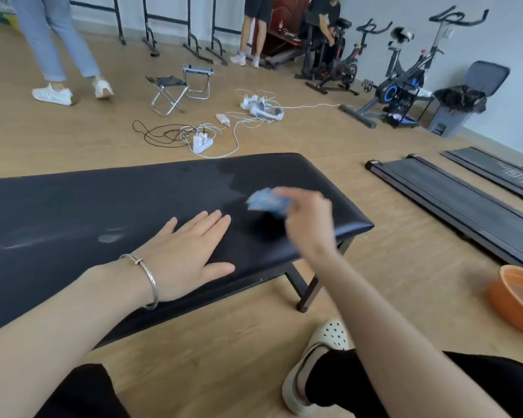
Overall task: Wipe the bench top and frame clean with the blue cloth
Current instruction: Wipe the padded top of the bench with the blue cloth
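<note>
- The bench (pixel 103 200) has a long black padded top with a dull sheen. Its dark metal frame (pixel 305 288) shows under the right end as crossed legs.
- The blue cloth (pixel 266 200) is over the bench top near its right end. It is a small crumpled wad, mid blue with paler patches, and too blurred to show any weave or edge.
- A dark shadow lies on the bench top just under the cloth. Whether the cloth touches the top cannot be told.
- The right hand (pixel 308 218) holds the cloth from the near side, fingers bunched together around it. The hand is blurred too.
- The left hand (pixel 187 251) lies flat on the bench top, left of the cloth and apart from it, with fingers straight and close together and the thumb spread towards the near edge.
- A silver bangle (pixel 148 279) circles the left wrist.
- The bench top is darker around and beyond the cloth. Pale dusty smears and a grey spot (pixel 111 238) mark it left of the left hand.
- An orange basin (pixel 517 297) sits on the floor well right of the bench.
- White power strips and cables (pixel 203 140) lie on the floor beyond the bench.
</note>
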